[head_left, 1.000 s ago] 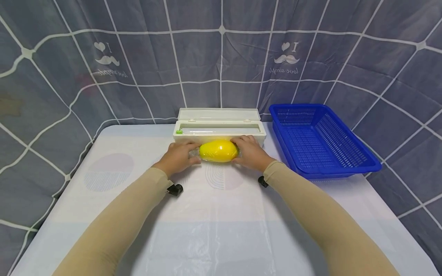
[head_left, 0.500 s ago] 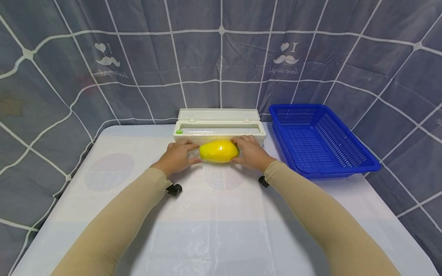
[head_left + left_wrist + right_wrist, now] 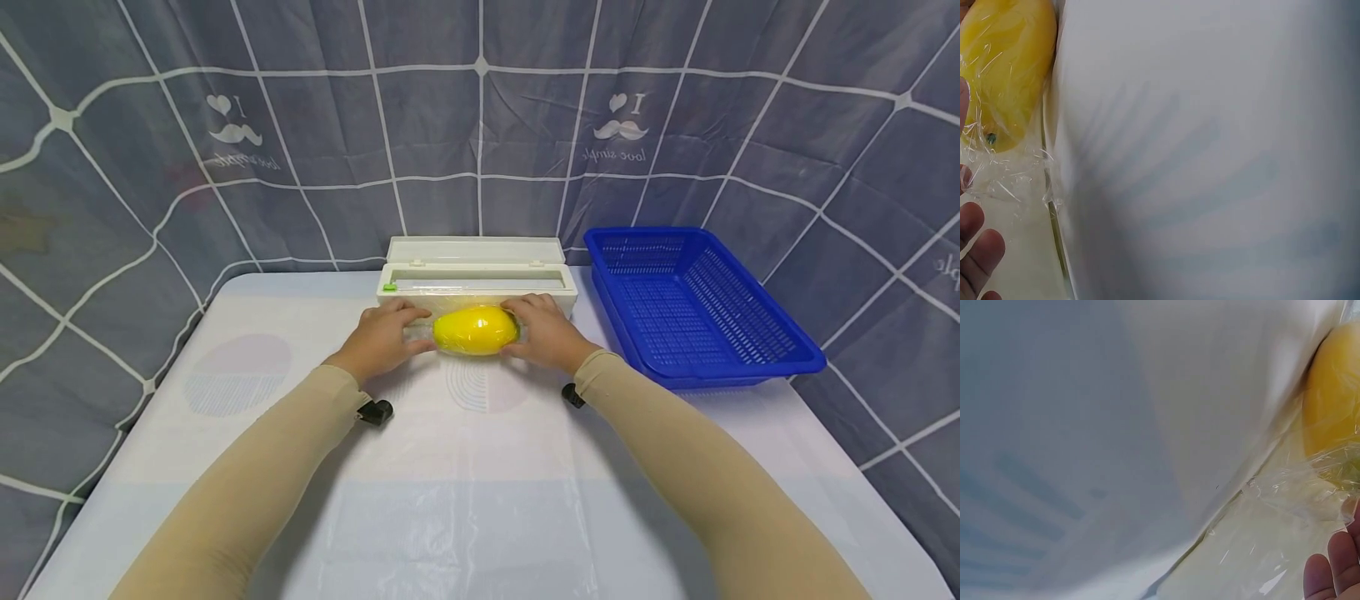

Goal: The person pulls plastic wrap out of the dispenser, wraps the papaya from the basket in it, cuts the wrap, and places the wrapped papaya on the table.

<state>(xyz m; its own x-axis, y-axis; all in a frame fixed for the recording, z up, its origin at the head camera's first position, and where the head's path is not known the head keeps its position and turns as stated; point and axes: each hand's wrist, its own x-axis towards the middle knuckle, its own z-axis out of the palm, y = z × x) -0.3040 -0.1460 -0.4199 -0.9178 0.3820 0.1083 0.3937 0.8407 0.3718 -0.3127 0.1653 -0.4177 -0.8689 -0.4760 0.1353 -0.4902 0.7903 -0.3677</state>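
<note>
A smooth yellow oblong fruit (image 3: 476, 330), wrapped in clear cling film (image 3: 1007, 181), lies crosswise in front of a white cling film dispenser (image 3: 477, 279). My right hand (image 3: 547, 332) holds the fruit's right end, fingers on the far side and thumb on the near side. At the other end, my left hand (image 3: 381, 337) stands with thumb and fingers parted around the loose film, just off the fruit. Crumpled film sticks out past the fruit's end in the left wrist view. More film spreads beside the right fingertips (image 3: 1319, 575) in the right wrist view.
The dispenser's lid (image 3: 476, 248) is raised at the back, and a green slider (image 3: 389, 287) sits at its left. To the right stands a blue plastic basket (image 3: 735, 370). A grey checked curtain (image 3: 450, 125) hangs behind the white-covered table (image 3: 450, 500).
My left hand has drifted slightly left, widening the gap to the fruit. The fruit and my right hand stay almost where they were.
</note>
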